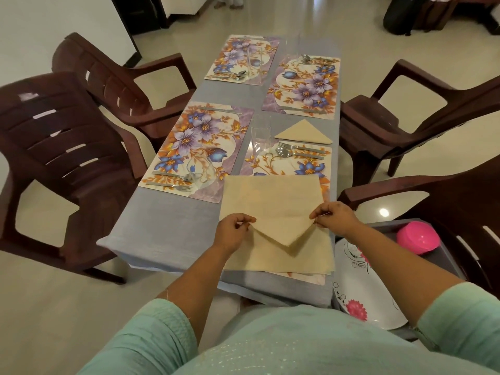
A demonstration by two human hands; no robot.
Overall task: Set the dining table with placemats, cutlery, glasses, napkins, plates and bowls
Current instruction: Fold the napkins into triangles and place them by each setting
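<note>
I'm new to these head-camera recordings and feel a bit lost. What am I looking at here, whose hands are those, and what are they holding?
There is no machine: the one picture comes from a camera worn on a person's head, looking forward and down. The hands are that person's own. The left hand and the right hand each pinch a side of a cream napkin, folding it near the table edge. On the table lie four floral placemats with cutlery and clear glasses. One folded napkin already lies in a triangle. At right, a tray holds a flowered plate and a pink bowl.
</note>
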